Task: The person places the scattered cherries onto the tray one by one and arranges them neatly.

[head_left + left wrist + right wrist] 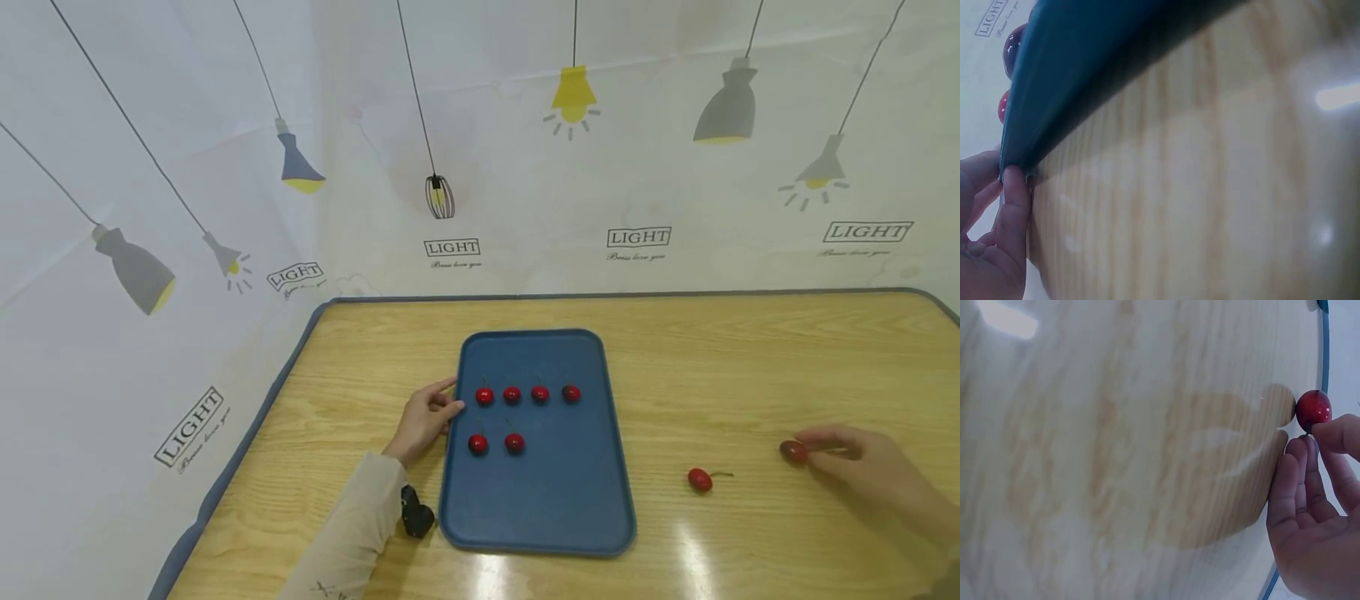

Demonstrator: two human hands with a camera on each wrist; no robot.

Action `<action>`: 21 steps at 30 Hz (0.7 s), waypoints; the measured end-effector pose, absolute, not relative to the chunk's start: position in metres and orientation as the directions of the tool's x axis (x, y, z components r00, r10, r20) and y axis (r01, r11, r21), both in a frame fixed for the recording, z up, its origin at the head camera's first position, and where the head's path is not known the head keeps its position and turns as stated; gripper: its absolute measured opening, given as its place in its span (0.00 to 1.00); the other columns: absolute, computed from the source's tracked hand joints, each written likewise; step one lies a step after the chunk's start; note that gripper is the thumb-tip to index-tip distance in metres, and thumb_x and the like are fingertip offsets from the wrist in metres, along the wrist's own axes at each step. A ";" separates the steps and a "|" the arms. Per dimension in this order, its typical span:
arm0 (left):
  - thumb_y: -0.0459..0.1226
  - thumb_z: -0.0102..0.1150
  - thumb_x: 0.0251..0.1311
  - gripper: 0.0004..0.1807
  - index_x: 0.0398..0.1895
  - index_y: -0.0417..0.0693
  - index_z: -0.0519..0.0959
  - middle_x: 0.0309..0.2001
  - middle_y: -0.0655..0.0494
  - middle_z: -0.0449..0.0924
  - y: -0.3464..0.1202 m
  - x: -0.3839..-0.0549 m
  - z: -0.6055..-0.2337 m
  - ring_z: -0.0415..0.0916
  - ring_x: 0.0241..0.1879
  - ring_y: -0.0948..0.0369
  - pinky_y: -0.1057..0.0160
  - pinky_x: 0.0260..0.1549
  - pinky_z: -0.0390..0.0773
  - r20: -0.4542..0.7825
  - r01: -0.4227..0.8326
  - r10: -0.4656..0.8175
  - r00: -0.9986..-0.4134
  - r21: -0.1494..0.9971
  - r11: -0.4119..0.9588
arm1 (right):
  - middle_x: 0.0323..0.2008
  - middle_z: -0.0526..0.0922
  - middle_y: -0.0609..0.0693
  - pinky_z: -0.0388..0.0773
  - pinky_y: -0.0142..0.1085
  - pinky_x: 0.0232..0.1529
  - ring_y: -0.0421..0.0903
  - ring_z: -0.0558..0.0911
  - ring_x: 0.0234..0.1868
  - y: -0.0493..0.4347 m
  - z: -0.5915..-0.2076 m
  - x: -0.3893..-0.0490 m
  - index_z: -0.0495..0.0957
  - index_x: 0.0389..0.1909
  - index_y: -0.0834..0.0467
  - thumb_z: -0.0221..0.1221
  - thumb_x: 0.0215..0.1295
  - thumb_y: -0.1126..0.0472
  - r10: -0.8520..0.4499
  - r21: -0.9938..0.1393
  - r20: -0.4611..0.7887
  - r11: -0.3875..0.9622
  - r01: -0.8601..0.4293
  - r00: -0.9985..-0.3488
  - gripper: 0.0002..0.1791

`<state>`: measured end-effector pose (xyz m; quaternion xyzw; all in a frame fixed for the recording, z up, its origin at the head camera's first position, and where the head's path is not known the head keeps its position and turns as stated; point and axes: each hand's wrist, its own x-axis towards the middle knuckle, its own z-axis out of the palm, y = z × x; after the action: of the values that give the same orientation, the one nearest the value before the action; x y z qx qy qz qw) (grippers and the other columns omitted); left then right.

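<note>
My left hand (422,421) pinches the left rim of a blue tray (540,508), thumb on top; the left wrist view shows its fingers (1015,200) at the tray's edge. On the tray, several red cherries (512,394) form a row, with two more cherries (477,444) in a row nearer me. Off to the right, my right hand (873,462) holds a cherry (793,452) between thumb and fingertips. That cherry (1314,407) also shows in the right wrist view, close to the tabletop. Another cherry (700,479) with its stem lies on the table between tray and right hand.
The wooden table (720,358) has a dark blue edge along the back and left. Beside my left wrist sits a small black object (416,512). A white wall covering (517,150) printed with lamps stands behind and to the left.
</note>
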<state>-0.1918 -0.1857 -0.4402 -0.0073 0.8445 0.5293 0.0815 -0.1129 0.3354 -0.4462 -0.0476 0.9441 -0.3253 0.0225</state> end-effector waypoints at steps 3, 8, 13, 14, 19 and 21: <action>0.33 0.57 0.56 0.25 0.59 0.45 0.68 0.32 0.48 0.72 -0.186 -0.192 -0.440 0.70 0.22 0.62 0.64 0.20 0.76 -0.146 -0.099 0.074 -0.987 0.893 0.439 | 0.38 0.77 0.66 0.73 0.44 0.33 0.22 0.68 0.29 0.333 -0.445 -0.114 0.75 0.40 0.70 0.60 0.54 0.62 -0.100 -0.624 -0.045 0.779 -0.050 -0.994 0.16; 0.33 0.57 0.56 0.25 0.59 0.45 0.68 0.32 0.48 0.72 -0.186 -0.192 -0.441 0.70 0.22 0.63 0.64 0.20 0.76 -0.141 -0.095 0.072 -0.987 0.893 0.440 | 0.45 0.73 0.70 0.68 0.54 0.38 0.54 0.76 0.38 0.326 -0.442 -0.117 0.73 0.44 0.70 0.57 0.58 0.54 -0.097 -0.648 -0.142 0.761 0.018 -0.985 0.22; 0.33 0.57 0.55 0.25 0.59 0.45 0.68 0.32 0.49 0.72 -0.186 -0.192 -0.442 0.70 0.22 0.63 0.64 0.20 0.76 -0.143 -0.099 0.068 -0.987 0.893 0.439 | 0.45 0.73 0.68 0.71 0.42 0.39 0.45 0.76 0.39 0.319 -0.439 -0.119 0.73 0.44 0.69 0.57 0.58 0.52 -0.113 -0.647 -0.145 0.763 0.008 -0.983 0.24; 0.33 0.57 0.56 0.25 0.59 0.45 0.68 0.32 0.49 0.72 -0.186 -0.192 -0.443 0.70 0.22 0.63 0.64 0.20 0.76 -0.143 -0.100 0.067 -0.987 0.893 0.440 | 0.44 0.73 0.68 0.71 0.43 0.40 0.36 0.75 0.38 0.318 -0.439 -0.119 0.73 0.45 0.69 0.57 0.58 0.53 -0.121 -0.650 -0.138 0.760 -0.003 -0.983 0.23; 0.34 0.57 0.56 0.25 0.59 0.46 0.68 0.33 0.49 0.72 -0.186 -0.193 -0.443 0.70 0.23 0.63 0.64 0.20 0.76 -0.141 -0.099 0.065 -0.988 0.894 0.438 | 0.44 0.74 0.68 0.72 0.26 0.35 0.18 0.66 0.32 0.314 -0.437 -0.120 0.71 0.46 0.71 0.57 0.59 0.57 -0.143 -0.685 -0.143 0.729 -0.007 -0.979 0.23; 0.34 0.57 0.56 0.25 0.59 0.46 0.68 0.33 0.49 0.72 -0.187 -0.193 -0.443 0.70 0.23 0.63 0.64 0.20 0.76 -0.140 -0.098 0.066 -0.988 0.894 0.436 | 0.43 0.75 0.67 0.70 0.22 0.32 0.20 0.69 0.32 0.314 -0.437 -0.121 0.71 0.47 0.72 0.57 0.59 0.57 -0.148 -0.700 -0.147 0.714 -0.003 -0.978 0.23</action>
<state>-0.1931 -0.1866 -0.4433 -0.0095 0.8440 0.5307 0.0772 -0.1212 0.3136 -0.4373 -0.0411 0.9208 -0.3757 0.0965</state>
